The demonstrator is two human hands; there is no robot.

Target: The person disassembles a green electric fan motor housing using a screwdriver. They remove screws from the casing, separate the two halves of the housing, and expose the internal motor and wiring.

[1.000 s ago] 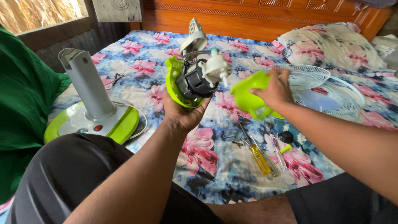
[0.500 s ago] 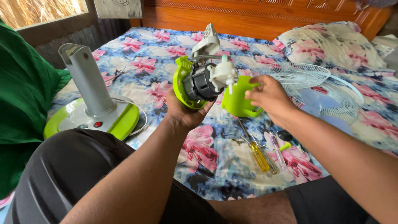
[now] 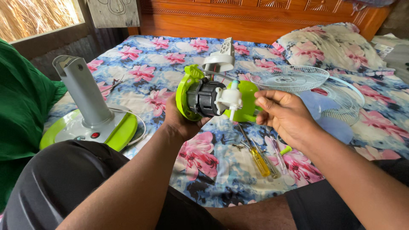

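Note:
My left hand grips a fan motor unit from below: a black motor on a lime-green round plate, with a white gear part at its back end. My right hand holds a lime-green rear cover right against the back of the motor. A white bracket sticks up from the top of the unit. Both are held up above a bed with a floral sheet.
A grey fan stand on a lime-green and white base sits left on the bed. White fan grilles and a pale blue blade lie to the right. Screwdrivers and small screws lie below my hands. A floral pillow is at back right, green cloth at left.
My right hand has brought the green cover leftward from beside the motor up to its back end. The left hand has tilted the motor unit slightly and lowered it.

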